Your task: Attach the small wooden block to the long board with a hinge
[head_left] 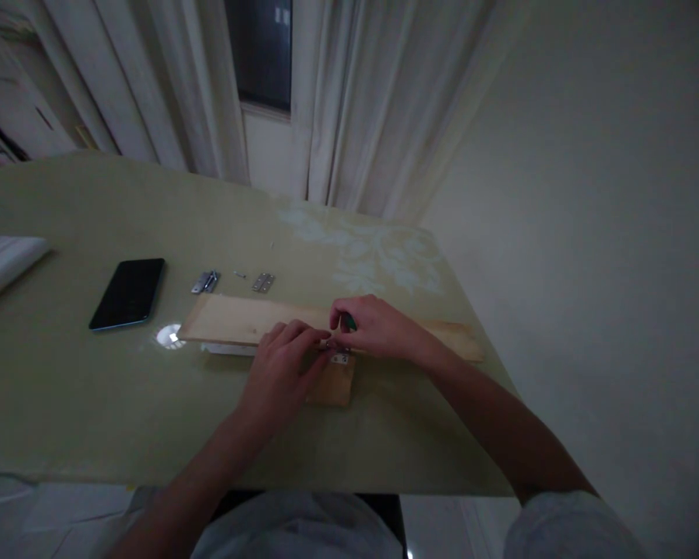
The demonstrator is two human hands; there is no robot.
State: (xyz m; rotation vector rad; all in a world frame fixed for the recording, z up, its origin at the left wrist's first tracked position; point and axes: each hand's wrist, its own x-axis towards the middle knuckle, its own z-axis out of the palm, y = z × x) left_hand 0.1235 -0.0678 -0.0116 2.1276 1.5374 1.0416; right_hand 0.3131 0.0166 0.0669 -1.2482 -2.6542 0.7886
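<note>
A long pale wooden board lies across the table, and a shorter wooden block juts from under its near edge. Where the two meet sits a small metal hinge, partly covered by my fingers. My left hand rests over the board's near edge, thumb and forefinger pinched together beside the hinge; what is between them is too small to make out. My right hand is curled round what looks like a screwdriver, of which a dark green handle shows. Its tip is hidden at my left fingertips.
Behind the board lie a metal hinge, a loose screw and more hinge hardware. To the left are a black tablet and a white package. A wall borders the table's right side; curtains hang behind.
</note>
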